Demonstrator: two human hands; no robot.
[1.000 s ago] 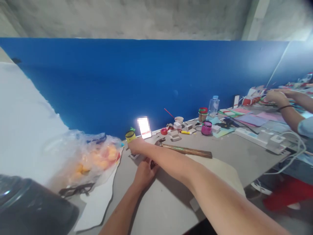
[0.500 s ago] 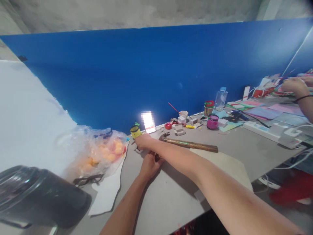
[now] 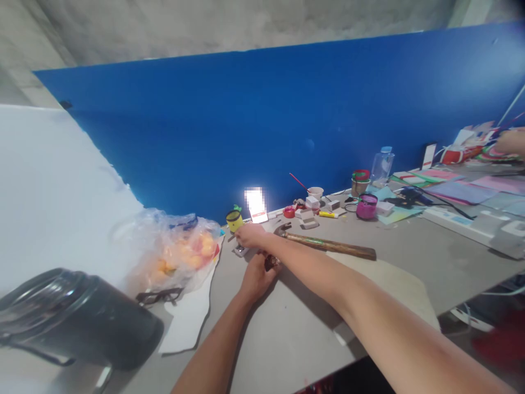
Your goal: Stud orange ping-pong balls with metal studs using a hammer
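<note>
Head view. From where I stand in the room, both hands are over the grey tabletop (image 3: pixel 283 339) and work separately. The left hand (image 3: pixel 256 275) rests on the surface, fingers curled round a small dark-brown, shiny object (image 3: pixel 270 263), whose exact nature is not discernible. The right hand (image 3: pixel 250 236) reaches across, beyond the left, to a small, pale, open-topped box (image 3: pixel 240 250) at its fingertips. Whether those fingers grip anything cannot be determined; the back of the hand conceals them. A squat yellow cup with a dark rim (image 3: pixel 234 220) stands just behind the right hand, near a bright upright screen (image 3: pixel 257 212).

A claw hammer with a worn wooden handle (image 3: pixel 328 244) lies just beyond the right forearm, untouched. To the left are a clear plastic bag of orange, rounded items (image 3: pixel 184 254) and a pair of black-framed glasses (image 3: pixel 159 296).

Assessment: the step appears to be handling small pieces at the box. Good practice would be to hold the brown object steady, draw the box nearer so that the arms need not cross, and pinch with fingertips only. The right wrist should lift clear of the yellow cup, which seems liable to tip if knocked.
</note>
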